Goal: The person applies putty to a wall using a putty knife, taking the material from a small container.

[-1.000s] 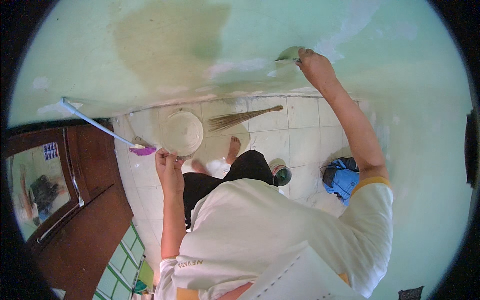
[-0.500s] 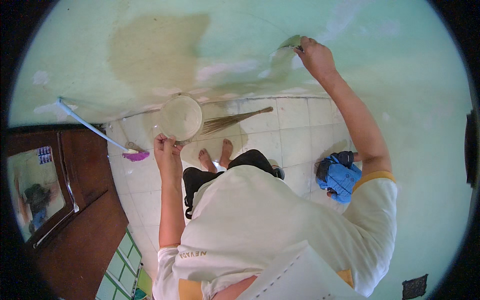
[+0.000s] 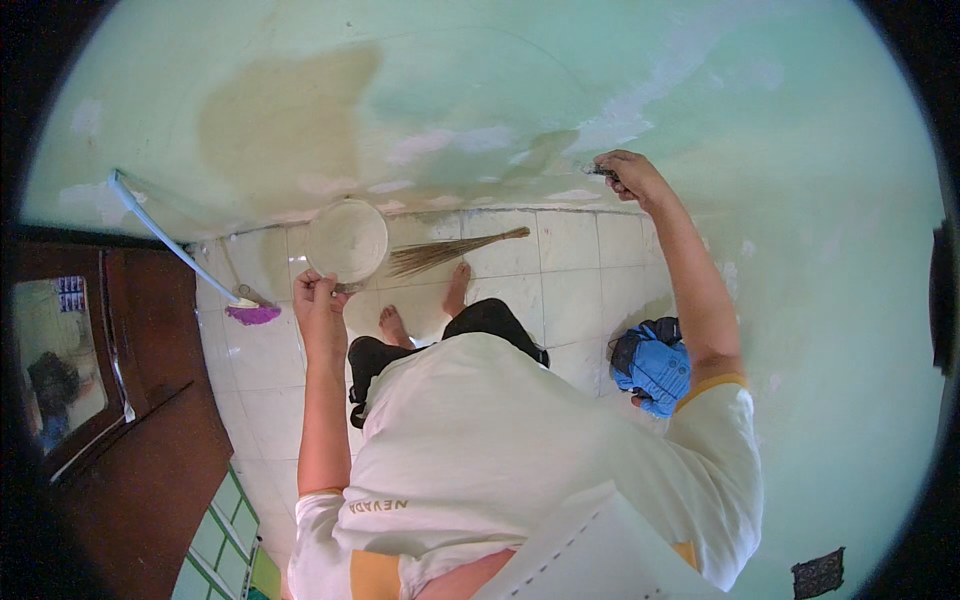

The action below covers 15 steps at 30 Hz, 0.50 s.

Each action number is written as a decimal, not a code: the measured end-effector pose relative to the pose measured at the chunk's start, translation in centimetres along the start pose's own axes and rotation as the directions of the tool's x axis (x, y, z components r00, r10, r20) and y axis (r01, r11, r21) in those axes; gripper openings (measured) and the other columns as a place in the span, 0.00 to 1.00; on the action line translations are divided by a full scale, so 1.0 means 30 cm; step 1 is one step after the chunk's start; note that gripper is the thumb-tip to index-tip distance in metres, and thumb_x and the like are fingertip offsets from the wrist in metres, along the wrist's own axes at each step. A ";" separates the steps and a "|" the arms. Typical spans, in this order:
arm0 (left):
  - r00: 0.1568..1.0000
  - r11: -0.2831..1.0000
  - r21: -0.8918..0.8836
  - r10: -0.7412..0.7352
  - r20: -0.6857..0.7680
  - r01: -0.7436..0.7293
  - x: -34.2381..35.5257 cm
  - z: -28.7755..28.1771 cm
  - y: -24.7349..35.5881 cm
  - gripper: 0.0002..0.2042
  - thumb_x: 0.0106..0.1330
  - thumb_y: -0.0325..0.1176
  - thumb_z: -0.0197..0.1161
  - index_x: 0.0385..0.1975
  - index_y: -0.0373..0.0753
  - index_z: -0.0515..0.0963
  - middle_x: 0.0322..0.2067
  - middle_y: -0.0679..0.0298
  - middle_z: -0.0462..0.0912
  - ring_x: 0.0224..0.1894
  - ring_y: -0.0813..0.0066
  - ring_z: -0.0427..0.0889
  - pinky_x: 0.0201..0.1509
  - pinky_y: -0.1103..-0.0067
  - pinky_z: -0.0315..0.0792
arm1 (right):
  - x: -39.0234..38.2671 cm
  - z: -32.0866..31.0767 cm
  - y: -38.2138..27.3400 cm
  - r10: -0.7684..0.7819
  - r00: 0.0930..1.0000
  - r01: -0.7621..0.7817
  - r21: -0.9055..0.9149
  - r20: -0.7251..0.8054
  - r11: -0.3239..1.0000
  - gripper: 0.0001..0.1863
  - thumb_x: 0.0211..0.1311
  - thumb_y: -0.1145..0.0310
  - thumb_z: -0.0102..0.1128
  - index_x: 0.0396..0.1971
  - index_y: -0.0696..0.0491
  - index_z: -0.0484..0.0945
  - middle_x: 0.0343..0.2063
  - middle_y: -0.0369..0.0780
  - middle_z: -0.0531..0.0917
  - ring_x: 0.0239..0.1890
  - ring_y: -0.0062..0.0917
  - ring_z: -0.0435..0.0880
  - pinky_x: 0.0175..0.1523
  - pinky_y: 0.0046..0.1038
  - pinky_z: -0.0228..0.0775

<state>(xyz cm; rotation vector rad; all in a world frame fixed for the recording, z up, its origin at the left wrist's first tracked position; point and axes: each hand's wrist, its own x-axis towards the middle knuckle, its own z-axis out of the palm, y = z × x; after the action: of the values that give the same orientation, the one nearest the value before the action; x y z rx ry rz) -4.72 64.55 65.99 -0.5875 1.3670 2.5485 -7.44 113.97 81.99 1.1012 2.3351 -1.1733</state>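
My left hand [image 3: 320, 308] is closed on the rim of a round, pale tub [image 3: 347, 240] held out over the floor. Its inside looks cream-coloured; whether that is a filling or the bare bottom I cannot tell. Out to the right, my right hand [image 3: 636, 178] grips a putty knife [image 3: 602, 171] by its dark handle, its thin blade seen nearly edge-on. The blade is close to the green wall [image 3: 480, 90], which has pale whitish patches; whether it touches I cannot tell.
A straw broom [image 3: 455, 250] lies on the white floor tiles near my bare feet. Leaning at the left is a blue-handled brush [image 3: 165, 235] with purple bristles, beside a dark wooden cabinet [image 3: 150, 440]. A blue bundle [image 3: 652, 366], perhaps a bag, rests on the floor at right.
My right hand has come down the wall with the putty knife, and the blade has turned from broadside to nearly edge-on. The tub has shifted slightly left in view, along with my body.
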 end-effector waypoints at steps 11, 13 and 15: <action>0.997 0.996 -0.051 0.074 -0.008 -0.075 -0.010 0.024 -0.011 0.08 0.65 0.23 0.57 0.38 0.41 0.66 0.38 0.64 0.73 0.41 0.71 0.77 0.49 0.64 0.77 | 0.115 0.122 -0.106 -0.055 0.994 -0.023 0.694 0.091 0.720 0.08 0.70 0.71 0.41 0.31 0.56 0.68 0.20 0.35 0.67 0.17 0.17 0.61 0.17 0.21 0.52; 0.994 0.992 -0.078 0.105 0.031 -0.102 -0.022 0.038 -0.010 0.09 0.64 0.23 0.58 0.39 0.41 0.65 0.38 0.65 0.71 0.41 0.75 0.75 0.46 0.70 0.76 | 0.124 0.150 -0.129 -0.071 0.996 0.014 0.726 0.048 0.687 0.06 0.69 0.71 0.41 0.36 0.57 0.67 0.20 0.35 0.66 0.17 0.17 0.61 0.17 0.21 0.51; 0.995 0.992 -0.078 0.101 0.003 -0.100 -0.031 0.047 -0.007 0.09 0.64 0.23 0.57 0.39 0.41 0.65 0.39 0.64 0.71 0.42 0.74 0.75 0.47 0.69 0.77 | 0.133 0.167 -0.145 -0.081 0.997 0.045 0.763 0.010 0.645 0.06 0.69 0.71 0.41 0.37 0.58 0.67 0.20 0.35 0.65 0.17 0.18 0.61 0.17 0.20 0.51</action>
<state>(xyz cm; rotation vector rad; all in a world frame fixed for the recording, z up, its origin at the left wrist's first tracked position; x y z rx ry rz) -4.16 65.84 66.95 -0.5349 1.3327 2.6913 -13.65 110.43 79.05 1.1928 1.8332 -2.3095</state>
